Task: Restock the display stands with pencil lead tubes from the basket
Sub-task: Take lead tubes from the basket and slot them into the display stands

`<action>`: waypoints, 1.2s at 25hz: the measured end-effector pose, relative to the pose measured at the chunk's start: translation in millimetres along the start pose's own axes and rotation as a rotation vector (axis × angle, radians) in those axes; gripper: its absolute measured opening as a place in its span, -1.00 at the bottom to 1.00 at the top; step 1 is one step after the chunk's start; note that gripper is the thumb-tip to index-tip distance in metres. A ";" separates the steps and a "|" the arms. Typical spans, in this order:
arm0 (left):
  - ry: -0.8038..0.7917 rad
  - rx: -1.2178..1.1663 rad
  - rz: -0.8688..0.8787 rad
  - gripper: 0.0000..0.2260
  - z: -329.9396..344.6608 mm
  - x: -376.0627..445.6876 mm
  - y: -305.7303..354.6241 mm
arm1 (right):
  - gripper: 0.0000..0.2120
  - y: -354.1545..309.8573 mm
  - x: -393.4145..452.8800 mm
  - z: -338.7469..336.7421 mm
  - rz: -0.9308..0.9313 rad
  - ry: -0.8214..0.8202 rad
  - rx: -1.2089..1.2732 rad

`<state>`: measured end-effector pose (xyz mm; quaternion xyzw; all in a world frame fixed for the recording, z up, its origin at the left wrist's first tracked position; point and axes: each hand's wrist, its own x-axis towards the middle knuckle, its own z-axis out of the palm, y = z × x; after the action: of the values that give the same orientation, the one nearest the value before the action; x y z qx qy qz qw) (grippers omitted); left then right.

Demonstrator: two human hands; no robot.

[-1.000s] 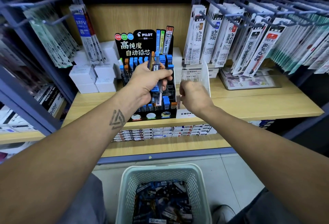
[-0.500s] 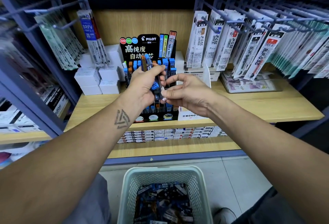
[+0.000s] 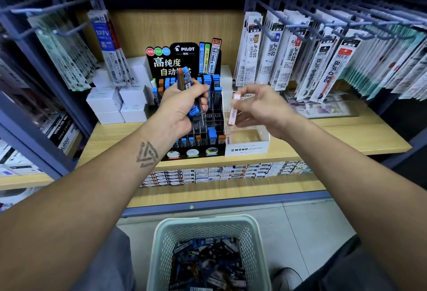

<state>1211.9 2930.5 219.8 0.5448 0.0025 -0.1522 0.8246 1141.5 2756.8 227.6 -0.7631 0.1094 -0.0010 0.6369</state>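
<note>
the right hand point(image 3: 261, 108) had just pulled one pale pink tube point(image 3: 233, 111) from the left hand's bundle, pinching it above the clear mono stand point(image 3: 249, 142). the left hand point(image 3: 184, 108) stayed clenched around several tubes point(image 3: 184, 80) before the pilot stand point(image 3: 184, 55); more waited in the basket point(image 3: 208, 228), so restocking was midway.

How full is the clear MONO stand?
Empty, or nearly: bare bottom shows through the clear MONO stand. The right hand holds a pink tube above it.

a pink lead tube point(image 3: 233, 111) is up in the air, almost straight up. blue and orange tubes point(image 3: 187, 87) are bunched together. more tubes fill the basket point(image 3: 161, 242) and the black stand point(image 3: 209, 115).
</note>
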 end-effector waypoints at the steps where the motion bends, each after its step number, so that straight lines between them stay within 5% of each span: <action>1: -0.011 0.027 0.002 -0.82 1.8 -1.0 -1.3 | -0.89 1.0 3.2 -5.4 -0.034 0.054 -0.034; 7: -0.036 0.117 -0.003 -0.83 7.4 -3.3 -7.5 | -0.90 27.5 19.9 -17.3 -0.196 0.238 -0.411; 11: -0.041 0.142 0.012 -0.82 7.6 -1.9 -8.7 | -0.81 42.1 22.5 -1.5 -0.218 0.180 -0.659; 26: -0.069 0.156 -0.011 -0.82 6.6 -4.4 -10.1 | -0.89 66.1 17.5 24.6 -0.230 0.207 -0.835; 28: -0.061 0.140 -0.013 -0.83 7.2 -4.7 -10.2 | -0.86 52.7 16.9 24.7 -0.234 0.248 -0.758; 30: -0.037 0.116 -0.002 -0.83 6.9 -3.9 -10.2 | -0.85 29.1 8.0 27.4 -0.120 0.122 -0.275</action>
<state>1204.5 2921.6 214.1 0.5888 -0.0210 -0.1631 0.7914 1148.4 2777.2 193.1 -0.8467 0.1012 -0.0702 0.5176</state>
